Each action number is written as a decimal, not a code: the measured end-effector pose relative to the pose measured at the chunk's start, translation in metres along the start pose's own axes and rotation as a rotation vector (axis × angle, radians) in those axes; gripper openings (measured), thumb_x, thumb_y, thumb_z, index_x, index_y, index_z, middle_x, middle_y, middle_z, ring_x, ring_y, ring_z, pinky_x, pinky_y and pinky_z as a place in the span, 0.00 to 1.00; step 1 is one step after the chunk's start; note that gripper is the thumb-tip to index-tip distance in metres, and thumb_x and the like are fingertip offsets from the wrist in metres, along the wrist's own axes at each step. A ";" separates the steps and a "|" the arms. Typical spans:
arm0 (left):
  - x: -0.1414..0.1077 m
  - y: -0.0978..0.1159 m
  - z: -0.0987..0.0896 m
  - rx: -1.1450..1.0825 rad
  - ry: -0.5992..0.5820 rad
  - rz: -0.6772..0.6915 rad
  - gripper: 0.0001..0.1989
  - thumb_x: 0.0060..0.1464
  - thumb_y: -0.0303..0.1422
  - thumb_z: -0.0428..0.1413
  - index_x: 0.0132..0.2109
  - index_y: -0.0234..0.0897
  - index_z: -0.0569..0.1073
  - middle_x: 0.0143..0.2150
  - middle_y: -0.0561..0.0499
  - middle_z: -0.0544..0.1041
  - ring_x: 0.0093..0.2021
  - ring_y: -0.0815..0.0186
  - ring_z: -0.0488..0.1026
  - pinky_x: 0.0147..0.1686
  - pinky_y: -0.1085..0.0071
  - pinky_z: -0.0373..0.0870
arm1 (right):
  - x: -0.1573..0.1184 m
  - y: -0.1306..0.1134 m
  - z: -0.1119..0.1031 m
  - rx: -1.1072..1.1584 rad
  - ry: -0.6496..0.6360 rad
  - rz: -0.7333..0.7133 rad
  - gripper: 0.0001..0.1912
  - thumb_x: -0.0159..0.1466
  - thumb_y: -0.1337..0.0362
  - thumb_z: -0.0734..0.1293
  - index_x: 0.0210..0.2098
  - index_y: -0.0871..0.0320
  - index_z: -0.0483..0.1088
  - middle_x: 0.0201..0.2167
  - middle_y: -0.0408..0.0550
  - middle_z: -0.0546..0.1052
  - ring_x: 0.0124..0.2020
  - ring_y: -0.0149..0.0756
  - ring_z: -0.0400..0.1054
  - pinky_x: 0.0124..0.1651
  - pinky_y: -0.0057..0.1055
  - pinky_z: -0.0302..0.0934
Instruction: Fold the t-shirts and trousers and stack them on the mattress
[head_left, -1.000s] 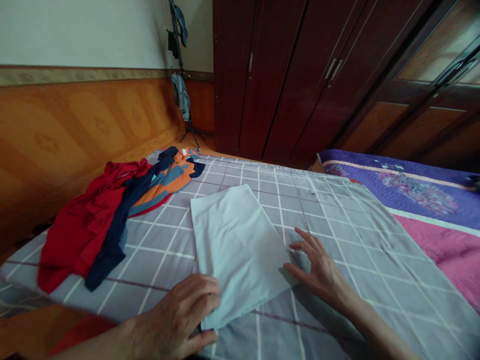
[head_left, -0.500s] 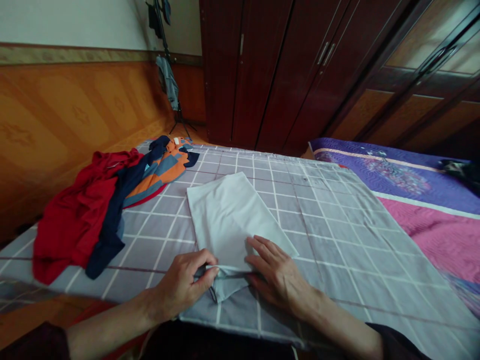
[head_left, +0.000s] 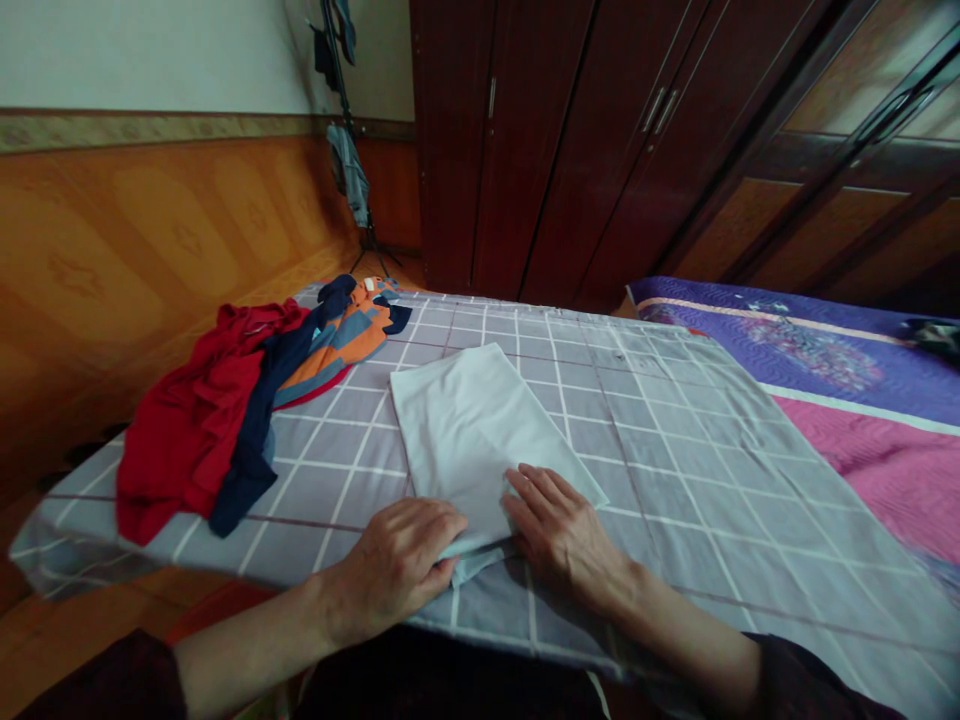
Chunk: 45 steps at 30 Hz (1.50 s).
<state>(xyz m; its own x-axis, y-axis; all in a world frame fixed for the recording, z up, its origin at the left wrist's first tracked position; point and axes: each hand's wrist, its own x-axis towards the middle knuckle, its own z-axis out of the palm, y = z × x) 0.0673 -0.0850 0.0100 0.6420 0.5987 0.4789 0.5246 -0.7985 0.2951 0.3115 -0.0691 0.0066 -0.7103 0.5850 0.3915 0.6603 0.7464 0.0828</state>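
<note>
A pale, light-coloured cloth (head_left: 480, 430) lies folded flat on the grey checked bed cover (head_left: 660, 440), its near edge close to the bed's front edge. My left hand (head_left: 405, 560) is closed at the cloth's near left corner, with thumb and fingers pinching the fabric. On the near right part of the cloth rests my right hand (head_left: 559, 530), its fingers stretched out and slightly spread. A small lower layer of the cloth shows between the two hands, below the upper edge.
Red (head_left: 195, 420), navy (head_left: 251, 450) and orange-grey (head_left: 337, 345) clothes lie heaped on the bed's left side. Beyond the bed stand a coat stand (head_left: 346, 130) and a dark red wardrobe (head_left: 540, 150). A purple and pink bedspread (head_left: 810, 370) is at the right.
My left hand has moved slightly right and its fingers now cover the near left corner. Less of the lower layer shows. The whole view has shifted a little.
</note>
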 end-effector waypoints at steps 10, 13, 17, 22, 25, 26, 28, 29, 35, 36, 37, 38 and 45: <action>0.006 0.005 0.004 0.128 0.035 0.184 0.09 0.57 0.20 0.47 0.41 0.32 0.70 0.40 0.44 0.74 0.40 0.63 0.73 0.41 0.67 0.72 | -0.031 0.041 -0.007 -0.250 -0.031 0.106 0.13 0.61 0.77 0.59 0.42 0.65 0.72 0.46 0.58 0.74 0.50 0.48 0.65 0.52 0.42 0.61; 0.008 0.006 0.006 0.116 0.011 0.167 0.09 0.59 0.20 0.46 0.38 0.33 0.70 0.35 0.47 0.72 0.35 0.65 0.71 0.36 0.69 0.72 | -0.045 0.055 -0.010 -0.306 -0.030 0.165 0.14 0.62 0.76 0.58 0.43 0.66 0.72 0.45 0.59 0.74 0.49 0.48 0.66 0.50 0.41 0.61; 0.009 0.007 0.010 0.114 -0.037 0.170 0.10 0.61 0.21 0.45 0.38 0.33 0.70 0.32 0.49 0.70 0.33 0.66 0.70 0.34 0.70 0.71 | -0.058 0.066 -0.012 -0.315 -0.047 0.257 0.14 0.62 0.74 0.58 0.43 0.64 0.72 0.43 0.57 0.75 0.45 0.46 0.68 0.46 0.39 0.63; 0.009 0.008 0.009 0.122 -0.050 0.223 0.10 0.60 0.21 0.45 0.42 0.32 0.70 0.35 0.47 0.72 0.39 0.63 0.70 0.41 0.67 0.72 | -0.062 0.062 -0.009 -0.276 -0.035 0.335 0.13 0.61 0.73 0.60 0.42 0.64 0.73 0.42 0.55 0.76 0.42 0.45 0.68 0.43 0.37 0.65; 0.006 0.008 0.006 0.082 -0.103 0.197 0.10 0.58 0.20 0.45 0.38 0.33 0.70 0.35 0.47 0.72 0.41 0.62 0.70 0.43 0.66 0.71 | -0.065 0.059 -0.010 -0.304 0.005 0.302 0.14 0.62 0.73 0.59 0.42 0.64 0.73 0.44 0.57 0.75 0.44 0.47 0.68 0.45 0.39 0.65; 0.005 0.009 0.005 0.074 -0.123 0.183 0.09 0.58 0.21 0.46 0.38 0.34 0.70 0.35 0.47 0.72 0.41 0.62 0.70 0.44 0.66 0.71 | -0.067 0.058 -0.010 -0.310 0.012 0.282 0.14 0.62 0.73 0.58 0.42 0.64 0.73 0.45 0.57 0.75 0.45 0.47 0.68 0.45 0.39 0.65; 0.003 0.010 0.003 0.071 -0.156 0.162 0.05 0.57 0.25 0.50 0.39 0.34 0.70 0.37 0.47 0.72 0.43 0.61 0.70 0.46 0.65 0.71 | -0.072 0.058 -0.011 -0.318 0.019 0.258 0.14 0.64 0.72 0.57 0.41 0.63 0.73 0.45 0.58 0.75 0.45 0.47 0.67 0.45 0.40 0.65; 0.002 0.011 0.003 0.074 -0.164 0.159 0.04 0.57 0.27 0.52 0.40 0.34 0.70 0.39 0.47 0.72 0.44 0.60 0.70 0.46 0.64 0.71 | -0.075 0.058 -0.011 -0.320 0.022 0.255 0.14 0.64 0.72 0.57 0.42 0.63 0.73 0.45 0.58 0.75 0.46 0.48 0.67 0.45 0.41 0.65; -0.002 0.010 -0.003 0.169 -0.197 0.228 0.11 0.56 0.24 0.53 0.47 0.33 0.70 0.42 0.47 0.74 0.49 0.60 0.69 0.52 0.64 0.68 | -0.082 0.055 -0.013 -0.252 0.009 0.313 0.15 0.64 0.72 0.57 0.42 0.62 0.73 0.43 0.56 0.76 0.45 0.46 0.69 0.44 0.40 0.66; -0.002 0.010 -0.003 0.196 -0.201 0.240 0.13 0.56 0.23 0.52 0.49 0.33 0.69 0.43 0.46 0.74 0.50 0.60 0.69 0.53 0.65 0.68 | -0.080 0.054 -0.015 -0.215 -0.001 0.339 0.15 0.64 0.72 0.57 0.42 0.62 0.73 0.43 0.56 0.76 0.45 0.45 0.69 0.43 0.39 0.67; -0.003 0.010 -0.004 0.226 -0.208 0.250 0.14 0.57 0.23 0.51 0.51 0.33 0.69 0.45 0.45 0.74 0.52 0.60 0.69 0.53 0.64 0.67 | -0.078 0.054 -0.017 -0.171 -0.007 0.373 0.15 0.64 0.71 0.57 0.42 0.61 0.73 0.43 0.55 0.76 0.44 0.44 0.70 0.43 0.38 0.67; -0.003 0.010 -0.005 0.254 -0.217 0.261 0.15 0.57 0.23 0.51 0.52 0.32 0.68 0.47 0.45 0.74 0.52 0.59 0.69 0.53 0.64 0.67 | -0.075 0.054 -0.019 -0.126 -0.008 0.412 0.15 0.64 0.70 0.57 0.42 0.61 0.73 0.43 0.54 0.76 0.43 0.43 0.70 0.43 0.37 0.67; 0.012 0.014 -0.016 0.163 -0.361 0.218 0.03 0.55 0.25 0.55 0.37 0.36 0.70 0.36 0.50 0.75 0.40 0.63 0.72 0.41 0.68 0.69 | -0.057 0.061 -0.019 -0.019 -0.064 0.623 0.15 0.67 0.58 0.58 0.33 0.57 0.73 0.44 0.55 0.75 0.45 0.46 0.70 0.46 0.44 0.64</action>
<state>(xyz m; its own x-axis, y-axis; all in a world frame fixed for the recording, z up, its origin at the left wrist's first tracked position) 0.0735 -0.0903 0.0326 0.8861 0.4236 0.1879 0.4179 -0.9057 0.0713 0.3966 -0.0628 0.0070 -0.2030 0.9270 0.3153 0.9590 0.2532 -0.1270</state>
